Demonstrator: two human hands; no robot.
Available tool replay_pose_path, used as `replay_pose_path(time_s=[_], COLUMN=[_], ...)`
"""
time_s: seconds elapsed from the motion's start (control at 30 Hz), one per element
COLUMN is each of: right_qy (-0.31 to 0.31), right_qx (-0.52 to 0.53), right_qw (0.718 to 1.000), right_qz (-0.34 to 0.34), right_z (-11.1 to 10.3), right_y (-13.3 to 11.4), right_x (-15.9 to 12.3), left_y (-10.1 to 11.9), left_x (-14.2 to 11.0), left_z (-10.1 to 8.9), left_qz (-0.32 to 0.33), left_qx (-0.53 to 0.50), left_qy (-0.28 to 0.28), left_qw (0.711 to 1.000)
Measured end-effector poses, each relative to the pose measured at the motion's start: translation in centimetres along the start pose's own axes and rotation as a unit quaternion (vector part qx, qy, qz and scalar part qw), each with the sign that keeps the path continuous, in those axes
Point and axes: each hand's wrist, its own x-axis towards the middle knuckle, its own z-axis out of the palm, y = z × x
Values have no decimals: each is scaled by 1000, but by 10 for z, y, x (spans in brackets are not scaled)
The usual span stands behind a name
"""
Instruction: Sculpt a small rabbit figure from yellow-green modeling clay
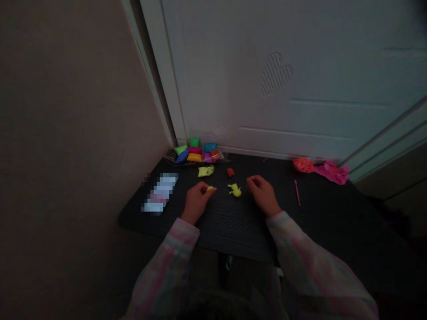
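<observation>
Pinched between the thumb and fingers of my left hand [196, 202] is a small lump of yellow clay [210, 189]. My right hand [263, 195] is closed, thumb against curled fingers; whatever it may hold is too small or hidden to make out. On the dark table between the two hands lies a little yellow clay figure [235, 190] with a round body, a smaller head and thin limbs. Behind it sits a small red-orange lump [230, 172]. An opened yellow packet [205, 171] rests just beyond my left hand.
A clear bag of several coloured clay packets [194, 157] lies at the back left of the table [233, 235]. A blurred-out bright flat rectangle [160, 193] is at left. On the right are a pink stick tool [297, 192], an orange bundle [303, 165] and a pink one [333, 172].
</observation>
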Motion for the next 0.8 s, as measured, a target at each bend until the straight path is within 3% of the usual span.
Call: replay_pose_path(time_s=[0.27, 0.5, 0.8], right_qy=[-22, -95, -89], right_qx=[-1, -19, -20], right_qw=[992, 957, 946], right_qz=[-122, -275, -311], right_z=[9, 27, 31], right_y=[-17, -27, -22], right_x=[-18, -38, -37], left_y=[1, 7, 3], left_x=[-1, -4, -7], left_z=[2, 3, 5], left_qz=[-24, -30, -66], left_qx=[-92, -190, -283], left_qy=[-54, -136, -221], left_qw=[994, 972, 931])
